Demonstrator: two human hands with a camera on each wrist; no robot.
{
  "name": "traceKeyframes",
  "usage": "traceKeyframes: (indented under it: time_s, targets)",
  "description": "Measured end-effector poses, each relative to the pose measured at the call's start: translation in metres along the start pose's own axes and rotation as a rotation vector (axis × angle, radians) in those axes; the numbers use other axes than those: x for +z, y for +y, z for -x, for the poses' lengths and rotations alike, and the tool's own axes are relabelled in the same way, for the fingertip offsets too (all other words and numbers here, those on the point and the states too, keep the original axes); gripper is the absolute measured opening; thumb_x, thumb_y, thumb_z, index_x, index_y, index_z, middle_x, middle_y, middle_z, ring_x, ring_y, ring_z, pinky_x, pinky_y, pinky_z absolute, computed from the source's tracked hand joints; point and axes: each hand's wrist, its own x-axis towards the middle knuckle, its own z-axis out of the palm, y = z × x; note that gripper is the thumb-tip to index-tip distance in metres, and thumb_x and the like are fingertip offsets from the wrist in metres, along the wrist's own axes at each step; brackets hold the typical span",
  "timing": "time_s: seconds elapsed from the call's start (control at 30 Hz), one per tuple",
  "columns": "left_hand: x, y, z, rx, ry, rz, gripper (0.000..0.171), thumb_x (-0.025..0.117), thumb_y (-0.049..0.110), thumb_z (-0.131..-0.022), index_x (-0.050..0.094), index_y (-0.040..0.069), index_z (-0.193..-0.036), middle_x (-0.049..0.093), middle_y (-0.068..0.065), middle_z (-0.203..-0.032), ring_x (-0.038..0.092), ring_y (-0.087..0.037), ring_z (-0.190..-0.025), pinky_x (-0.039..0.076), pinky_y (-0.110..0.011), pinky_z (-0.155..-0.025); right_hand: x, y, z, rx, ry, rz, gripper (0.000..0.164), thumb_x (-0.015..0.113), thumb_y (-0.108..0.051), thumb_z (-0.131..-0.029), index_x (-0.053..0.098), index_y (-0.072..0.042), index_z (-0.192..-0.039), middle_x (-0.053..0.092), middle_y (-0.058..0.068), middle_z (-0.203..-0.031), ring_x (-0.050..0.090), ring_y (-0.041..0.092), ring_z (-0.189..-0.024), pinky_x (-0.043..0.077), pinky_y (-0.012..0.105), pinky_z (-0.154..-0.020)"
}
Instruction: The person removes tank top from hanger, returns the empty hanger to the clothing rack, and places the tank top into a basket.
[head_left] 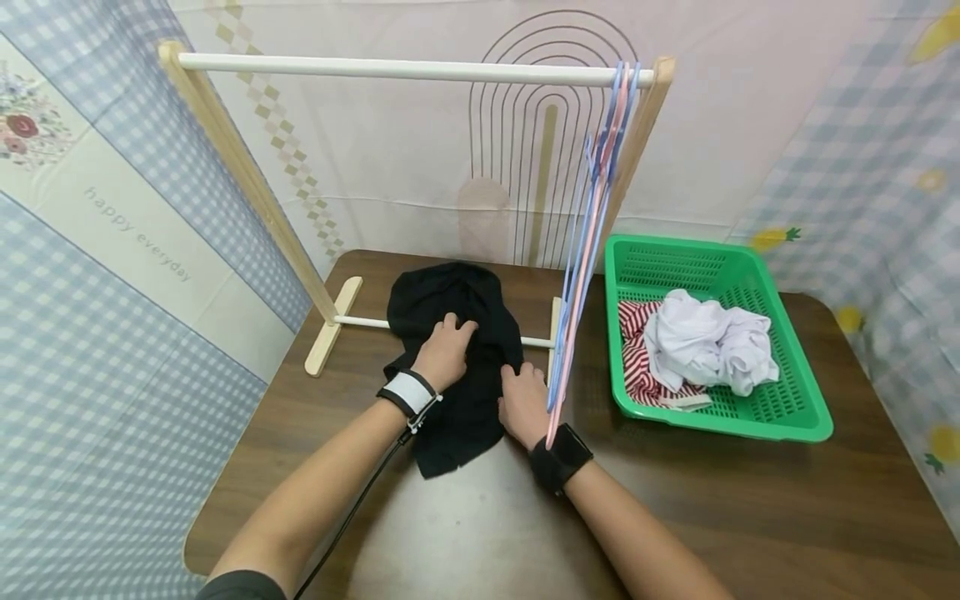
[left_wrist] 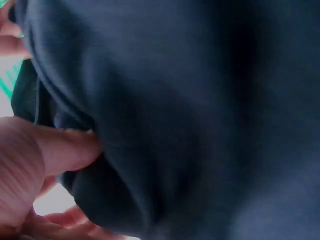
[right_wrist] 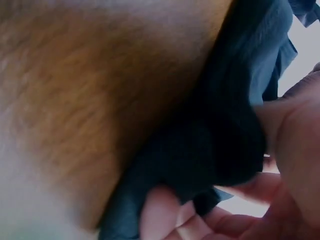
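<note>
A black garment (head_left: pixel 476 392) lies crumpled on the table, across the rack's low white bar. My left hand (head_left: pixel 444 354) is on its middle. Close up in the left wrist view, the thumb (left_wrist: pixel 70 150) presses a fold of the dark fabric (left_wrist: pixel 165 110) with fingers behind it. At the garment's right edge, my right hand (head_left: pixel 525 404) pinches the cloth. The right wrist view has its fingers (right_wrist: pixel 160 210) curled about the bunched black edge (right_wrist: pixel 200 155). The garment's shape is lost in its folds.
A wooden rack with a white top rail (head_left: pixel 412 70) stands over the garment. Blue and pink hangers (head_left: pixel 592 225) hang at its right end, close over my right wrist. On the right, a green basket (head_left: pixel 813 408) holds white clothes (head_left: pixel 705 342) and a red-striped one (head_left: pixel 641 358).
</note>
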Motion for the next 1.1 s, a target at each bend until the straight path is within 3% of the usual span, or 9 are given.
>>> traceKeyframes:
  time_s: [0.1, 0.17, 0.3, 0.43, 0.6, 0.73, 0.93, 1.1]
  targets:
    - [0.000, 0.001, 0.000, 0.007, 0.037, 0.027, 0.037, 0.067, -0.008, -0.092, 0.063, 0.004, -0.126, 0.058, -0.022, -0.120, 0.065, -0.033, -0.093, 0.058, -0.042, -0.070, 0.000, 0.003, -0.002, -0.022, 0.015, 0.018, 0.013, 0.072, 0.000, -0.087, 0.071, 0.005, -0.099, 0.066, 0.026, -0.092, 0.066, 0.041, -0.082, 0.059, 0.050, -0.073]
    - [-0.001, 0.002, 0.000, 0.024, 0.057, 0.034, 0.028, 0.066, -0.009, -0.091, 0.065, 0.002, -0.116, 0.061, -0.021, -0.113, 0.066, -0.031, -0.087, 0.058, -0.042, -0.069, -0.001, 0.004, -0.003, -0.034, 0.025, 0.022, 0.005, 0.069, 0.002, -0.087, 0.072, 0.004, -0.090, 0.066, 0.024, -0.086, 0.067, 0.039, -0.076, 0.058, 0.049, -0.069]
    - [-0.003, 0.005, 0.003, 0.063, 0.074, 0.039, 0.018, 0.066, -0.010, -0.090, 0.068, -0.001, -0.105, 0.065, -0.018, -0.104, 0.069, -0.028, -0.084, 0.060, -0.037, -0.071, -0.006, 0.007, -0.002, -0.036, 0.054, -0.002, 0.005, 0.068, 0.004, -0.085, 0.072, 0.003, -0.084, 0.066, 0.022, -0.080, 0.068, 0.038, -0.071, 0.058, 0.048, -0.065]
    - [-0.005, 0.016, 0.012, 0.091, 0.097, 0.074, 0.017, 0.066, -0.009, -0.091, 0.070, 0.001, -0.103, 0.067, -0.014, -0.101, 0.071, -0.025, -0.088, 0.061, -0.033, -0.075, -0.010, 0.010, 0.005, -0.032, 0.119, -0.073, 0.006, 0.069, 0.001, -0.088, 0.073, 0.002, -0.093, 0.068, 0.020, -0.084, 0.069, 0.035, -0.075, 0.058, 0.045, -0.068]
    - [-0.017, 0.041, 0.032, 0.207, 0.195, 0.147, 0.015, 0.067, -0.007, -0.092, 0.070, 0.003, -0.102, 0.067, -0.010, -0.101, 0.071, -0.020, -0.089, 0.061, -0.030, -0.077, -0.019, 0.015, 0.021, 0.009, 0.198, -0.256, 0.011, 0.066, -0.006, -0.097, 0.072, -0.002, -0.106, 0.067, 0.016, -0.090, 0.066, 0.029, -0.081, 0.057, 0.042, -0.072]
    - [-0.029, 0.068, 0.049, 0.335, 0.276, 0.233, 0.017, 0.067, -0.009, -0.091, 0.070, 0.002, -0.103, 0.067, -0.010, -0.105, 0.069, -0.018, -0.092, 0.060, -0.027, -0.080, -0.036, 0.020, 0.038, -0.011, 0.333, -0.386, 0.013, 0.067, -0.003, -0.096, 0.072, -0.001, -0.108, 0.070, 0.018, -0.095, 0.066, 0.028, -0.080, 0.057, 0.042, -0.070]
    - [-0.030, 0.102, 0.072, 0.475, 0.393, 0.306, 0.021, 0.069, -0.008, -0.089, 0.070, 0.001, -0.108, 0.066, -0.010, -0.111, 0.068, -0.017, -0.098, 0.059, -0.024, -0.086, -0.063, 0.030, 0.064, -0.032, 0.530, -0.378, 0.011, 0.072, 0.004, -0.089, 0.075, 0.000, -0.099, 0.064, 0.012, -0.082, 0.057, 0.020, -0.069, 0.049, 0.031, -0.061]
    - [-0.024, 0.128, 0.082, 0.523, 0.466, 0.315, 0.022, 0.071, -0.003, -0.090, 0.069, 0.003, -0.112, 0.065, -0.011, -0.115, 0.067, -0.018, -0.103, 0.059, -0.025, -0.092, -0.088, 0.038, 0.084, -0.008, 0.594, -0.406, 0.018, 0.071, 0.009, -0.088, 0.077, 0.001, -0.103, 0.067, 0.013, -0.083, 0.056, 0.016, -0.069, 0.046, 0.023, -0.063]
